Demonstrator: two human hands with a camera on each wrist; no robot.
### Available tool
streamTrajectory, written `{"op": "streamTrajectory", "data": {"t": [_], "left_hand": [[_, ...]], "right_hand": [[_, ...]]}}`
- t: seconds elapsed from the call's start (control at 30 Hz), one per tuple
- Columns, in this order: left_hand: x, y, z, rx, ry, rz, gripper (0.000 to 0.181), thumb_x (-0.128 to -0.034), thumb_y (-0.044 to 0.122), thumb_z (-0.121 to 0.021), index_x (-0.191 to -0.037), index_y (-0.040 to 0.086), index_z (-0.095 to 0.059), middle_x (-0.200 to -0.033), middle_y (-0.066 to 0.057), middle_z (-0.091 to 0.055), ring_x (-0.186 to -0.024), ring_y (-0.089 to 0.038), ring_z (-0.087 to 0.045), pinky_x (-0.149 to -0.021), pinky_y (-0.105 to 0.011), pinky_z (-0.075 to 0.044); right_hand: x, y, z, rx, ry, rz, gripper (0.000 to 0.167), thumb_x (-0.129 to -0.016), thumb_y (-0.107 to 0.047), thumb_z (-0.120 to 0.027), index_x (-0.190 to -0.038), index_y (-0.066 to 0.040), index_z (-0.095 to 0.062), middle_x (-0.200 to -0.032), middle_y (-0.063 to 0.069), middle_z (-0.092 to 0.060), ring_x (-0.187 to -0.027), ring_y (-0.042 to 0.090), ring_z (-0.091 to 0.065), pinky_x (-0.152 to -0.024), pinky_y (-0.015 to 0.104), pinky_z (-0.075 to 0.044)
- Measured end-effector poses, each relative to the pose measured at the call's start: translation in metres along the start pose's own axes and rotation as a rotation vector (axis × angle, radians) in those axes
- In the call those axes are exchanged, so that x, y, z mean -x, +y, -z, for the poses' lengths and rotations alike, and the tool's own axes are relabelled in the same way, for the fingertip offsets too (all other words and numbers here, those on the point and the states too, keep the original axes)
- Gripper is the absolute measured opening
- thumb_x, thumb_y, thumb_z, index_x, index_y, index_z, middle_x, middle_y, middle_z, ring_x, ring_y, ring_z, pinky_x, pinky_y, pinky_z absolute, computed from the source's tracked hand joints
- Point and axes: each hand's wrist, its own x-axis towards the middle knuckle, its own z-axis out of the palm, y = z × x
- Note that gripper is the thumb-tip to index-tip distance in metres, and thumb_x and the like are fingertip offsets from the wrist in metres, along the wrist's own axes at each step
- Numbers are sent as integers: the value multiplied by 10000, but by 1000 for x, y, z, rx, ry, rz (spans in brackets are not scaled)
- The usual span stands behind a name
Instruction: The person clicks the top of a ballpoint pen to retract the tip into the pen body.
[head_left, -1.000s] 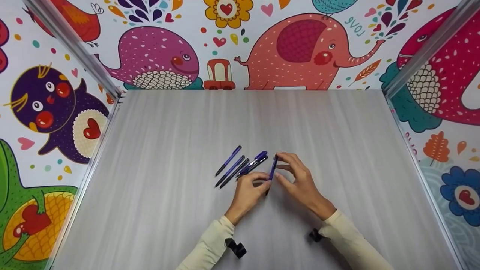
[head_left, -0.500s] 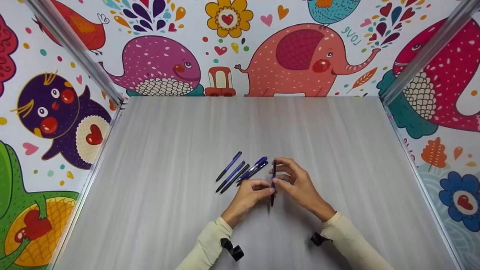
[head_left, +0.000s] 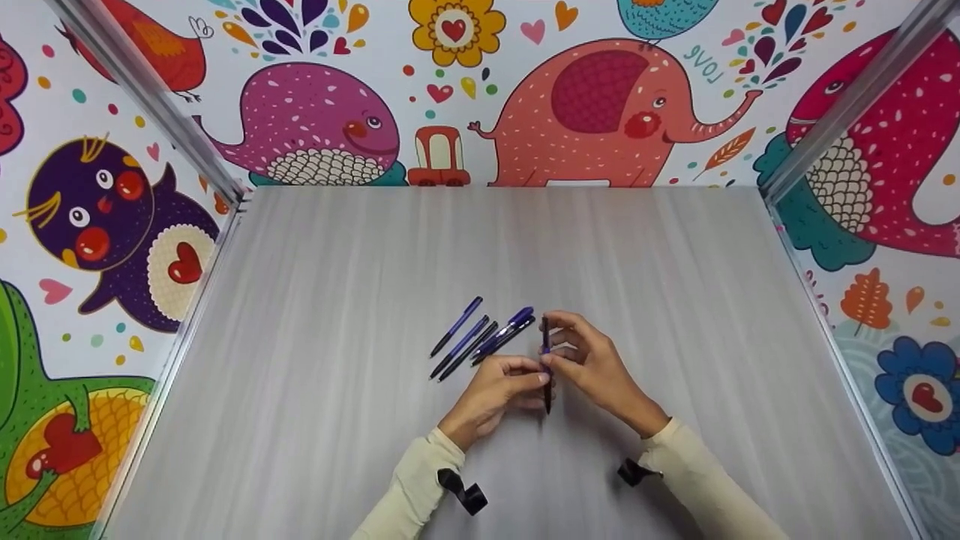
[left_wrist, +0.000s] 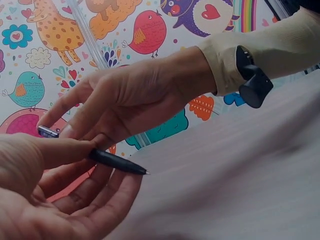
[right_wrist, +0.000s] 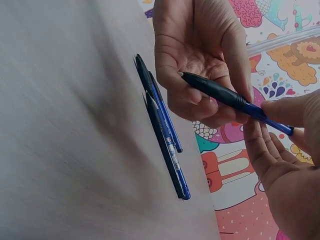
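A blue pen with a black grip [right_wrist: 220,94] is held between both hands, lifted off the table. My left hand [head_left: 495,390] pinches it by the thumb and fingers near the black grip. My right hand [head_left: 596,367] pinches its blue upper part, with a fingertip at the far end. The pen's small point [left_wrist: 148,173] shows at the lower end in the left wrist view. To the left of the hands, several similar pens lie slanted on the table, among them one lone blue pen [head_left: 456,327] and a pen with a clear section [head_left: 504,334].
The grey wood-grain table [head_left: 337,300] carries the pens near the left hand. Printed cartoon walls [head_left: 450,97] with metal corner posts [head_left: 847,97] enclose its back and sides. A black strap [head_left: 463,491] hangs at the left sleeve, another black piece [head_left: 636,472] at the right.
The held pen has turned from a slant to nearly straight toward the person, its tip slightly nearer the body. The right thumb has come onto the pen. The pens on the table lie as before.
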Motion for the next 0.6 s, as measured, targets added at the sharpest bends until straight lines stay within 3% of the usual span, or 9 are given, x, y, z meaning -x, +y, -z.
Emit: {"op": "streamTrajectory", "data": {"t": [0.3, 0.6], "left_hand": [[1, -1, -3, -9, 52, -37, 203, -968, 5, -787, -1122, -126, -787, -1009, -98, -780, -876, -197, -761, -792, -418, -672], [1, -7, -8, 38, 107, -67, 251, -973, 3, -782, -1174, -146, -774, -1105, -243, -786, -893, -195, -772, -778, -362, -663]], "right_hand": [[-2, -2, -1, -16, 33, -86, 561, -993, 37, -782, -1511, -10, -572, -1324, 234, -616, -1122, 433, -692, -948, 316, -624], [-3, -1, -5, -25, 73, -55, 536, -985, 64, -776, -1488, 5, -599, -1246, 213, -631, -1079, 276, -701, -959, 327, -623]]}}
